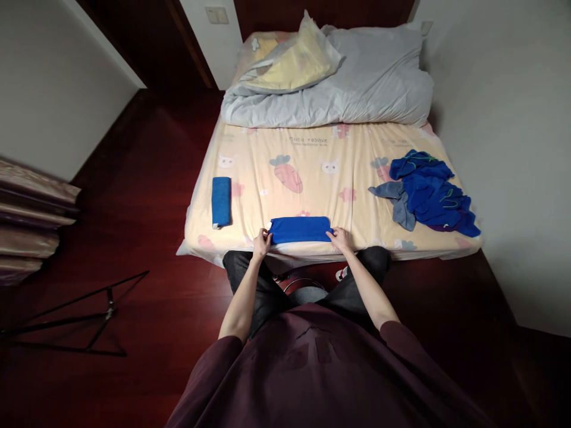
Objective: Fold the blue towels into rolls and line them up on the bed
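From the head camera, the blue cloth [300, 229] lies flat right between the two hands, at the near edge of the bed [312, 178]. Its long side runs from hand to hand. The left hand [262, 242] pinches the left end. The right hand [339, 238] pinches the right end. Both hands are just as close. A folded cloth [221, 201] sits well off to the left, and a cloth pile [428, 190] well off to the right.

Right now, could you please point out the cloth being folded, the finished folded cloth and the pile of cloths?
blue cloth [300, 229], head view, middle of its top face.
folded cloth [221, 201], head view, its middle.
pile of cloths [430, 193], head view, blue heap's middle.
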A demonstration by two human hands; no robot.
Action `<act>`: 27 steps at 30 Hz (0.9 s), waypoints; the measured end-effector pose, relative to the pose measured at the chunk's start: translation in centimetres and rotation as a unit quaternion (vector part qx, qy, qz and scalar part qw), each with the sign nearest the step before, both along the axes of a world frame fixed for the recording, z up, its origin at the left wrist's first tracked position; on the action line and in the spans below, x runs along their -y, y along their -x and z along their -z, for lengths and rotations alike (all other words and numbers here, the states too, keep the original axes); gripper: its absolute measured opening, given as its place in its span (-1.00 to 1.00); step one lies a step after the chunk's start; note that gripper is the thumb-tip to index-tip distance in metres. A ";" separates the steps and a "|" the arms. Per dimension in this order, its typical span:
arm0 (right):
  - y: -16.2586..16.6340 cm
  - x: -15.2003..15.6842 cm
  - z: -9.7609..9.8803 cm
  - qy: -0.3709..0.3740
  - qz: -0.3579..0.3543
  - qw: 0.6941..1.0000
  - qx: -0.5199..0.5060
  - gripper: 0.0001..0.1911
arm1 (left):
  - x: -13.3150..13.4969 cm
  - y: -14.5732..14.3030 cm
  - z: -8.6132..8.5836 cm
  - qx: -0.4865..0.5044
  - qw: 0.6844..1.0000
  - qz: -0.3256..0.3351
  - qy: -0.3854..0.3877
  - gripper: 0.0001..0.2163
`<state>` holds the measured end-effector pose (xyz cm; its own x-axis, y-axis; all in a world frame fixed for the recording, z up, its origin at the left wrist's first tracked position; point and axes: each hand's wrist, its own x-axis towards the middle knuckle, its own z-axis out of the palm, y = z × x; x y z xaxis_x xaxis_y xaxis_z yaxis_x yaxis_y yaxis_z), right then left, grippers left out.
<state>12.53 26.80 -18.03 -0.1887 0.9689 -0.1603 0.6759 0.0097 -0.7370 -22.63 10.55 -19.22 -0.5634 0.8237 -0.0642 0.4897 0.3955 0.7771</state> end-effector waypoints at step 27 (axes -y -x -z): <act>-1.3 1.1 -0.4 -0.217 -0.287 0.931 0.058 -0.54 | 0.8 1.7 1.3 -0.144 0.946 0.282 -0.073 -0.47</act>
